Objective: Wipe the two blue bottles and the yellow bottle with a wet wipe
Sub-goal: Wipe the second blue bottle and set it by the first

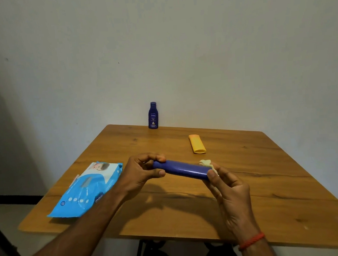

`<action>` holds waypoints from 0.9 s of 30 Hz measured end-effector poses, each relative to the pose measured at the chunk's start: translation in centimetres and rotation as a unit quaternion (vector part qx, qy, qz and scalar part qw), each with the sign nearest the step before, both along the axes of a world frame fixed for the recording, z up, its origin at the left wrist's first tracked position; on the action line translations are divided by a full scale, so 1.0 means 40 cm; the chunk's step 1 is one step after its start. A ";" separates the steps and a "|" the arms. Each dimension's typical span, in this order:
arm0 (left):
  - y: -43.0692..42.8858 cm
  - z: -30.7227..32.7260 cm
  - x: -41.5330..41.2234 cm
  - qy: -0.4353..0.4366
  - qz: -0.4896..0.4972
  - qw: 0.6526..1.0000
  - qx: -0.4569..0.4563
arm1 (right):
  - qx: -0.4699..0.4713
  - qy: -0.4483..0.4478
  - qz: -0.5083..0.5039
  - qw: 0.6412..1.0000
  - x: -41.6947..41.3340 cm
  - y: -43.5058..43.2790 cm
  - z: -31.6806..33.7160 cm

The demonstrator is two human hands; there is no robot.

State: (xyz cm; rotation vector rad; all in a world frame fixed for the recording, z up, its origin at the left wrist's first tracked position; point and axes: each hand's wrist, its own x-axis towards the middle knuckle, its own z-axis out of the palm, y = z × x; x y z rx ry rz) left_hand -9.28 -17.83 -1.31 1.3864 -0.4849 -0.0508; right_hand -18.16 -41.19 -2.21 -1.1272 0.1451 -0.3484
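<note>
I observe the dark blue cylindrical plastic bottle (181,169) held level above the wooden table (252,192), wiping under way. Left hand (141,172) fingers pinch its one end; right hand (229,186) fingers press the crumpled pale wet wipe (206,163) against the other. Beyond the fingertips, the upright blue lotion bottle (152,115) and lying yellow bottle (197,143) appear outstanding.

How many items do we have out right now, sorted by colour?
Dark blue bottles: 2, one held in both hands, one standing at the table's far edge
Yellow bottle: 1
Light blue wet wipe pack: 1
Pale wet wipe: 1
Total: 5
</note>
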 end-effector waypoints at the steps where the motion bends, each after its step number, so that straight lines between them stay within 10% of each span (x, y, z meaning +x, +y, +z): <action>1: -0.005 -0.002 -0.003 0.012 -0.003 1.000 -0.024 | 0.003 -0.007 0.007 1.000 0.002 0.001 -0.005; 13: 0.012 -0.009 -0.005 0.113 -0.130 0.965 -0.196 | 0.100 -0.062 0.120 0.986 0.003 0.022 -0.019; 20: 0.021 -0.006 -0.009 0.090 -0.106 0.977 -0.162 | -0.180 0.002 -0.025 0.983 -0.004 0.029 -0.027; 27: -0.010 0.010 -0.023 0.075 -0.116 0.988 -0.073 | -0.464 -0.024 -0.024 0.885 -0.011 0.072 -0.038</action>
